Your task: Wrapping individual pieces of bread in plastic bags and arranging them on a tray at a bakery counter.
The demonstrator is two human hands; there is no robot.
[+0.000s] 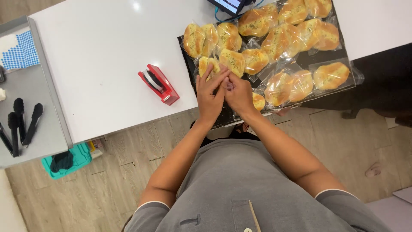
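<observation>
**Two hands meet over a wrapped bun at the tray's near edge**

Grey shirt fabric with a chest pocket fills the bottom of the view, nearest the lens, and two bare forearms run up from it to the table edge. Between the hands sits a golden, herb-flecked bun in a clear plastic wrapper (pixel 209 65), lying at the near left corner of the black baking tray (pixel 187 51). Most of this bun is covered by the fingers, so only its far end shows.

The left hand (pixel 210 92) lies over the wrapper with its fingers stretched long and close together, tips resting on the bun. The right hand (pixel 238 92) presses in against it, fingers curled narrow and pinched around a fold of the clear plastic; what exactly the fingertips grip is hidden.

Just beside the right wrist a second wrapped bun (pixel 258 101) peeks out. Beyond the hands, many more wrapped golden buns (pixel 283 41) crowd the tray in loose rows, overlapping. A dark screen device (pixel 229 5) sits at the tray's far edge.

On the white table (pixel 103 51), left of the tray and apart from it, stands a red tape dispenser (pixel 158 83). Farther left, a grey metal counter (pixel 38 124) holds black tongs (pixel 21 124) and a sheet of blue dot stickers (pixel 20 51).
</observation>
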